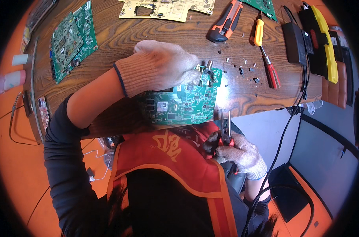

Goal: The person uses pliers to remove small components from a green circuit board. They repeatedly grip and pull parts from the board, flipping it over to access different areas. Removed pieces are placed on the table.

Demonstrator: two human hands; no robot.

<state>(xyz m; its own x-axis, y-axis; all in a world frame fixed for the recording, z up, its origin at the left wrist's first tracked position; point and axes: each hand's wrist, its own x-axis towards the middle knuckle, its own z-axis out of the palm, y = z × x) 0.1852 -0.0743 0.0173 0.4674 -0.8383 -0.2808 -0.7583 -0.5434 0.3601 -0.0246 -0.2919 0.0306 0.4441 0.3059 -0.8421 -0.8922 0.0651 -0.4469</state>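
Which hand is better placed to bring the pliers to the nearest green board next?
Probably the right hand: it grips the pliers, tips apart, off the near right corner of the green board. The left hand is over its far side.

Your left hand (167,65) grips the green circuit board (187,106); your right hand (239,153) holds red-handled pliers (226,139) near its lower right corner.

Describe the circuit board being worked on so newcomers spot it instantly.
On the brown wooden table, go to the near edge. There a green circuit board lies partly beneath the gloved left hand. Unlike the green boards at upper left, it has a hand on it.
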